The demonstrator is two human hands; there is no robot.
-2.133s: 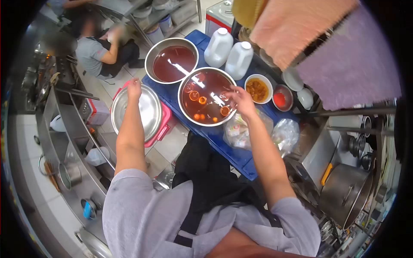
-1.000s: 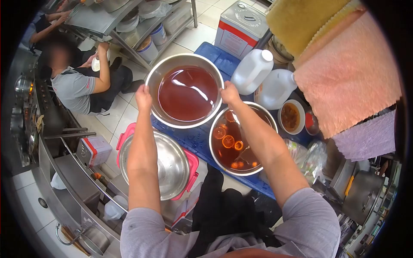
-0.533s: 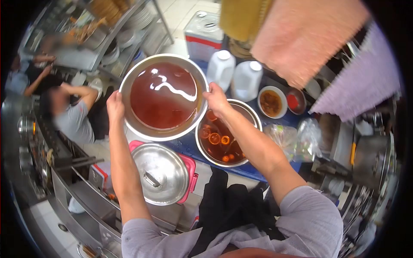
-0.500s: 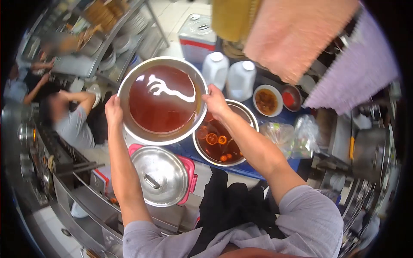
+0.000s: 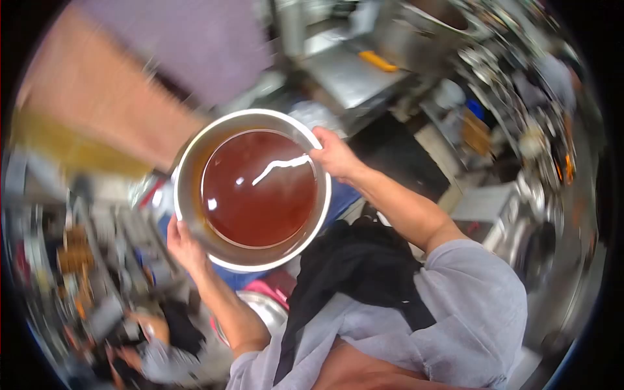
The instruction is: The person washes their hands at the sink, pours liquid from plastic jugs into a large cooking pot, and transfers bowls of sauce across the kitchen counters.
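Observation:
A wide metal bowl [image 5: 195, 237] of dark red liquid [image 5: 260, 201] is held up in front of my body. My left hand [image 5: 187, 247] grips its rim at the lower left, fingers closed on the edge. At the right rim, my right hand [image 5: 333, 155] is closed on the bowl too. The liquid lies within the rim and reflects a bright streak. Below the bowl, parts of a blue table [image 5: 235, 278] show. A metal lid [image 5: 265, 309] on something pink is partly covered by my left forearm.
Purple [image 5: 195, 45] and orange [image 5: 104, 91] cloths hang at the upper left, blurred. A steel counter with a yellow-handled tool [image 5: 377, 62] and a big pot [image 5: 422, 42] stand beyond. A seated co-worker [image 5: 166, 357] is at the lower left; shelves of utensils line the right.
The bowl has been taken by both hands and lifted off the blue table. The view has since swung round strongly, moving the cloths to the left and the co-worker to the lower left.

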